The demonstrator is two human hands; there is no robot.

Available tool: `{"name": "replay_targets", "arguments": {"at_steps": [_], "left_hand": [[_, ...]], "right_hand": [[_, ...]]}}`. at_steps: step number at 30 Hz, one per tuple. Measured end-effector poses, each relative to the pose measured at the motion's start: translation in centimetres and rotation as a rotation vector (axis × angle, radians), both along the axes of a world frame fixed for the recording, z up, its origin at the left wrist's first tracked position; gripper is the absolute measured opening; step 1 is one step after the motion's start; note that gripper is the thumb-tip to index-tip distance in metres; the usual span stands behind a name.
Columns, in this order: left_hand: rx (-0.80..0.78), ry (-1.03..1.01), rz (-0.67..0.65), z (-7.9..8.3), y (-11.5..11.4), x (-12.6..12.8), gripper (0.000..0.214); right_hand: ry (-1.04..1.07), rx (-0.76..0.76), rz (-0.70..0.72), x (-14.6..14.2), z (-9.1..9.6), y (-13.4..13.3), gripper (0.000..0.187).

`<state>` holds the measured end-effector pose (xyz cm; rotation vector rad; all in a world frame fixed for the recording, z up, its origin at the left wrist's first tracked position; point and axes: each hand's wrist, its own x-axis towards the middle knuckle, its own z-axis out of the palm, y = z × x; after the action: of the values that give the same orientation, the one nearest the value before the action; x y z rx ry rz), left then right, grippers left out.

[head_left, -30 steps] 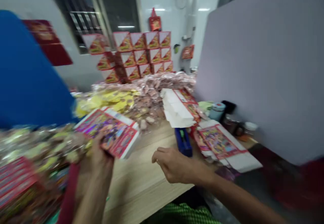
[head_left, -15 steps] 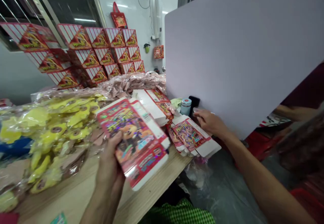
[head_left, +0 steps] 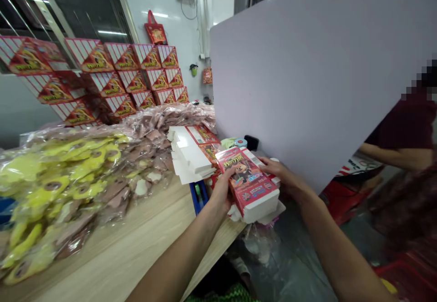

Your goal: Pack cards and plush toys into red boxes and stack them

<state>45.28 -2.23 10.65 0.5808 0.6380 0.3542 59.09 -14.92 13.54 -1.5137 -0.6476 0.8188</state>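
A red printed cardboard box (head_left: 251, 179) with cartoon figures is held in front of me, opened out into a block with white end flaps at its near end. My left hand (head_left: 223, 188) grips its left side, thumb on the printed face. My right hand (head_left: 282, 174) is closed at its far right edge, fingertips partly hidden. Under the box lie more flattened cartons, mostly covered, with a white flap (head_left: 275, 213) showing. Left of it, a stack of white and red flat cartons (head_left: 189, 154) rests on the table, beside a blue holder (head_left: 198, 197) with something green in it.
Bagged yellow (head_left: 82, 165) and brown (head_left: 160, 143) pieces cover the left of the wooden table (head_left: 136, 238). Red display boxes (head_left: 124, 81) are stacked behind. A grey panel (head_left: 290, 79) stands at right; before it are a blue-lidded cup (head_left: 241, 143) and dark phone (head_left: 251, 143). Another person's arm (head_left: 392, 154) shows beyond.
My left hand has carried the flat carton rightward, over the other cartons, and it is now opened into a box. My right hand has come onto its right edge. The blue holder has come into view.
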Motion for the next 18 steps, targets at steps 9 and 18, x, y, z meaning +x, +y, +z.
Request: {"name": "replay_targets", "arguments": {"at_steps": [9, 18], "left_hand": [[0.101, -0.039, -0.018, -0.9, -1.2, 1.0, 0.029], [0.061, -0.282, -0.003, -0.2, -0.2, -2.0, 0.043]], "right_hand": [[0.096, 0.053, -0.029, 1.4, -2.6, -0.4, 0.072], [0.110, 0.183, 0.038, -1.2, -1.9, 0.1, 0.056]]}}
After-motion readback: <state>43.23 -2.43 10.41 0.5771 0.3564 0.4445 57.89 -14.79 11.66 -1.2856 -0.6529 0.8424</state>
